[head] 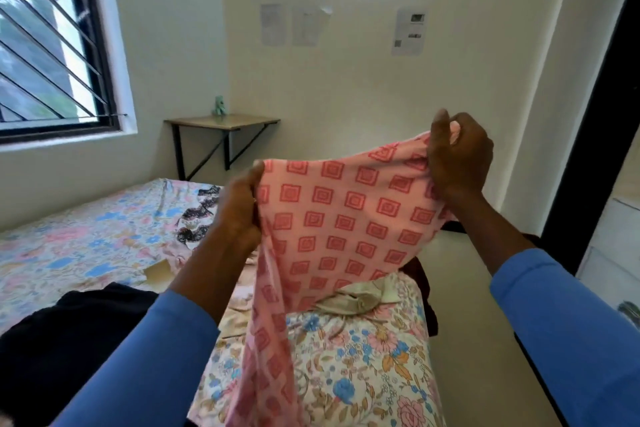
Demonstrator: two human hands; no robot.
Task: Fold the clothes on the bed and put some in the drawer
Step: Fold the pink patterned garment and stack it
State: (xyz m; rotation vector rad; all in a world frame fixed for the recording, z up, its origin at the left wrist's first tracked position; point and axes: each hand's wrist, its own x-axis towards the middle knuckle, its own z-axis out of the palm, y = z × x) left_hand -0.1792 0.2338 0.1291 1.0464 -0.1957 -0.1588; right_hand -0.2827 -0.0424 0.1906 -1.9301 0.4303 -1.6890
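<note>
A pink cloth with red square prints point(343, 218) hangs spread in the air above the bed point(86, 236). My left hand point(239, 211) grips its left edge, and my right hand point(457, 152) pinches its upper right corner, held higher. The cloth's lower part drapes down toward the floral bedsheet. A dark garment point(62, 333) lies on the bed at lower left. A black-and-white patterned garment point(195, 218) lies farther back on the bed. A beige crumpled garment point(356, 298) sits near the bed's right edge, behind the pink cloth.
A small wall-mounted table point(221, 123) with a green figurine point(219, 106) stands past the bed. A barred window point(45, 45) is at left. A strip of floor point(464, 305) runs right of the bed, with a dark door frame point(588, 149) and white furniture point(613, 253) beyond.
</note>
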